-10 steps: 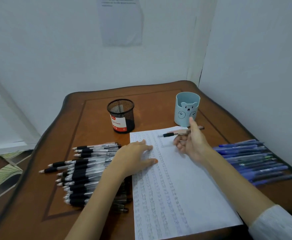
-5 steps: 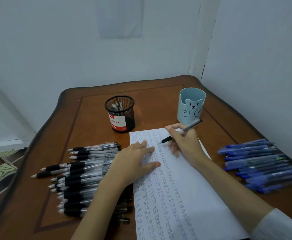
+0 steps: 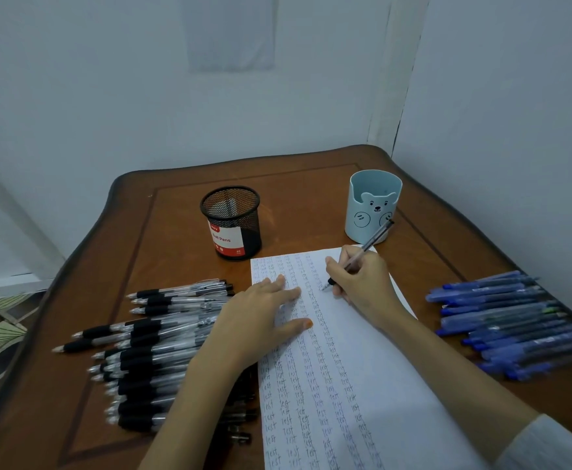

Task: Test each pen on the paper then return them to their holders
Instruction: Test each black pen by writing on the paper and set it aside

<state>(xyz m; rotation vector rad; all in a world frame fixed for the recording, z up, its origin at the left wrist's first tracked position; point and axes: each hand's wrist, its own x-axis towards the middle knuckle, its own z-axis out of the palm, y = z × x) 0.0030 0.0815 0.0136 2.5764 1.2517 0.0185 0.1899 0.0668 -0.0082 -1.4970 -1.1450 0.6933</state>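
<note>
The right hand [image 3: 359,283] pinches a black-grip pen [image 3: 362,252] in a writing hold, tip down on the far part of the paper [image 3: 345,385], beside columns of small "test" marks. The left hand [image 3: 261,320] lies flat, fingers spread, pressing the sheet's left edge to the table [image 3: 176,215]. To do this well, I'd say keep that palm firm so the page can't slide, and write one short, light word in the bare strip. The black pens [image 3: 149,351] heap at near left, the blue pens [image 3: 508,317] at right. Both holders stand far: the mesh cup [image 3: 232,222] and the bear cup [image 3: 373,205].
</note>
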